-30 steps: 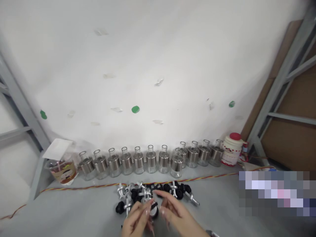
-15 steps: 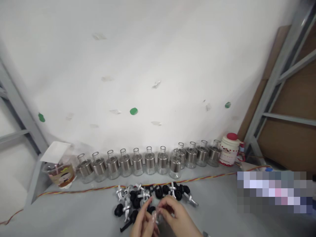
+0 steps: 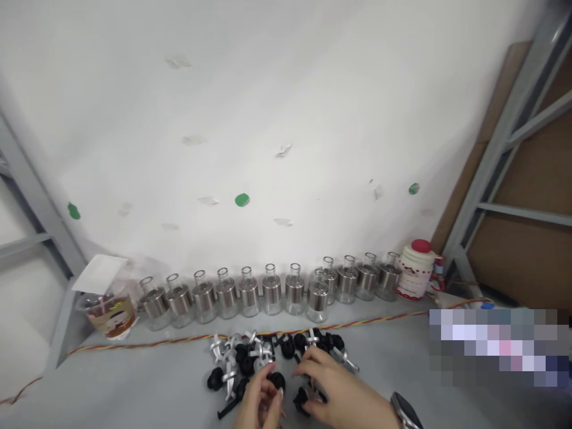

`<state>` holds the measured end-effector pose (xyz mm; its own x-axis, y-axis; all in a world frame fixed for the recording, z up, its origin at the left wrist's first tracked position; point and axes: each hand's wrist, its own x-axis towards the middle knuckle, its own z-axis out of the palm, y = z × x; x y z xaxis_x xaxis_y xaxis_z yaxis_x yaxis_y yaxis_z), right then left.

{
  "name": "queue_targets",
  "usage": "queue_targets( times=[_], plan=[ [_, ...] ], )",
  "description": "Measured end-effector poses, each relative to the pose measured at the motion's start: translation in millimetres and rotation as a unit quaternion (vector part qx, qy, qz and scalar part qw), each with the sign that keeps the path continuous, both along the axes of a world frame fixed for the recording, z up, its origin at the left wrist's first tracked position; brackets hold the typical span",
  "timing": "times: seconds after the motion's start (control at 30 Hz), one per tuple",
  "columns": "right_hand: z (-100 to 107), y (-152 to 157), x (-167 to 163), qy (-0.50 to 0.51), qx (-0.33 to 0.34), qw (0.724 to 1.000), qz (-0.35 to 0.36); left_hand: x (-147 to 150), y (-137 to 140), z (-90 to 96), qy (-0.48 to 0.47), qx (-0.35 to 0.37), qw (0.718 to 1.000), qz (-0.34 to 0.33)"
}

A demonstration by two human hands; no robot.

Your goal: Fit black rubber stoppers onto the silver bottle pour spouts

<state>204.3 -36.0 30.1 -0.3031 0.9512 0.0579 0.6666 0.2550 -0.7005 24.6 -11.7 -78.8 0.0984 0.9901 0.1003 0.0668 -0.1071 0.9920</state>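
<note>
My left hand (image 3: 261,398) is closed at the bottom centre, thumb against curled fingers; what it holds, if anything, is hidden. My right hand (image 3: 333,384) is to its right, with the index finger arched forward and the thumb and other fingers around a black bottle stopper (image 3: 300,401). Another black stopper (image 3: 277,380) shows just beyond my left fingertips. In front of both hands lies a loose pile of black stoppers (image 3: 215,379) and silver pourer spouts (image 3: 229,376). Some of these are covered by my hands.
A row of glass bottles with metal bands (image 3: 249,292) stands along the white wall, their necks uncapped. A twisted red-yellow wire (image 3: 179,342) crosses the grey table. A plastic cup (image 3: 111,316) is left; a white red-topped jar (image 3: 415,271) is right. My right wrist wears a watch (image 3: 406,410).
My hands were together in front of me. My right hand has moved away to the right and down onto a black stopper; my left hand stays nearly in place.
</note>
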Motion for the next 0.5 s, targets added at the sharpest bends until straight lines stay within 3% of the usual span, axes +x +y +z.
queue_targets(
  times=[0.2,0.3,0.43,0.5],
  plan=[
    [-2,-4,-10,-0.129,-0.013,0.991,0.011,-2,2,-2.6,0.011,0.013,1.000,0.002],
    [-1,0,-8,-0.079,0.010,0.997,-0.004,1,3,-0.7,0.000,0.003,1.000,0.016],
    [-10,23,24,0.050,0.074,0.985,-0.148,6,2,3.2,-0.001,-0.014,0.999,0.032],
    [-19,37,48,0.031,0.121,0.958,-0.257,7,2,4.3,-0.001,-0.010,0.999,0.034]
  ],
)
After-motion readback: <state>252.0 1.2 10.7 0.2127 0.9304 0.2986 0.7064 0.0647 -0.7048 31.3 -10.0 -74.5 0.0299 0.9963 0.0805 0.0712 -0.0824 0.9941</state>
